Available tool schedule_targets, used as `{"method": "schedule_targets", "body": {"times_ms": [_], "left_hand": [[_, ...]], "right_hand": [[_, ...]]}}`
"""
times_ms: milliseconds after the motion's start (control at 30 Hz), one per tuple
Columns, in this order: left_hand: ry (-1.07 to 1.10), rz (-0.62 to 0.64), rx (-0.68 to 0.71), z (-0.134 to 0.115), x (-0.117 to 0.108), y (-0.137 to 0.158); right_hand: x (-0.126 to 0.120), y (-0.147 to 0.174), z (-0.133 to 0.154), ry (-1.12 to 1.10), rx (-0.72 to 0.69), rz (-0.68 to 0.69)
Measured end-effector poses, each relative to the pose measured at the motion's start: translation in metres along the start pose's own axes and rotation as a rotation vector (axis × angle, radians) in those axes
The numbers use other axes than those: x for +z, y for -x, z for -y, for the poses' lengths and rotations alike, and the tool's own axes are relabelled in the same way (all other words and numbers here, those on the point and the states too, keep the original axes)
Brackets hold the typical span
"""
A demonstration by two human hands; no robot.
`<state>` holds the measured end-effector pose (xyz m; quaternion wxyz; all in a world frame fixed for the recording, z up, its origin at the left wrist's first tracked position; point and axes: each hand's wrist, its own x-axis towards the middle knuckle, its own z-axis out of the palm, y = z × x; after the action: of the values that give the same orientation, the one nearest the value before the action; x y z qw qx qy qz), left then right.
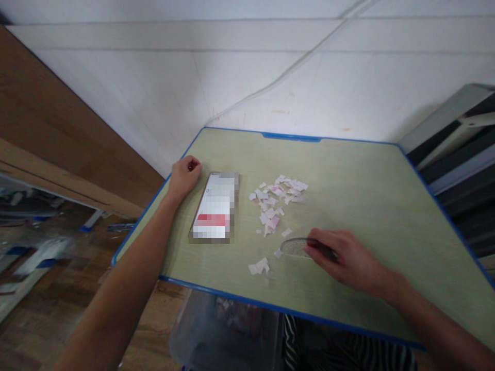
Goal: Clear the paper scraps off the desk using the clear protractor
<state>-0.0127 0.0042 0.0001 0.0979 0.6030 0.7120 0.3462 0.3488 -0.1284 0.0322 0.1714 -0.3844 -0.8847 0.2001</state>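
My right hand is closed around one end of a comb, which has a dark curved spine and a paler, see-through lower part. Its free end points left, low over the table, and one paper scrap is right at its tip, though I cannot tell whether they touch. Beyond it lies a loose heap of small white and pinkish paper scraps. A smaller cluster of paper scraps is nearer the front edge. My left hand rests loosely curled at the table's left side, with nothing visible in it, beside a phone.
The pale green table has a blue rim and stands against a white wall with a cable. Below the front edge is a clear plastic bin. A wooden panel is at left, dark slatted objects at right.
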Motion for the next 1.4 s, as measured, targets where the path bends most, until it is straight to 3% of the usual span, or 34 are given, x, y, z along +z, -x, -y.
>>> {"method": "schedule_targets", "body": {"times_ms": [133, 267, 600, 1000, 1233, 1400], "left_hand": [[-0.014, -0.002, 0.001, 0.0000, 0.0003, -0.0003], [0.004, -0.005, 0.007, 0.0008, 0.0008, -0.0001], [0.013, -0.007, -0.003, 0.0008, 0.0007, -0.0001], [0.028, -0.011, 0.006, 0.0016, 0.0011, 0.0001], [0.035, -0.011, -0.006, 0.0014, 0.0010, -0.0003], [0.037, -0.014, -0.007, 0.0019, 0.0012, 0.0001]], "right_hand": [[0.0010, 0.0022, -0.0018, 0.105, -0.027, -0.032], [0.0009, 0.0030, -0.0026, 0.089, -0.033, 0.009], [-0.0013, 0.0017, -0.0030, 0.081, -0.083, -0.092], [0.0025, 0.0012, -0.0027, 0.175, -0.078, -0.039], [0.0026, 0.0009, -0.0051, 0.346, -0.096, -0.157], [0.0020, -0.0010, -0.0048, 0.283, -0.080, -0.144]]}}
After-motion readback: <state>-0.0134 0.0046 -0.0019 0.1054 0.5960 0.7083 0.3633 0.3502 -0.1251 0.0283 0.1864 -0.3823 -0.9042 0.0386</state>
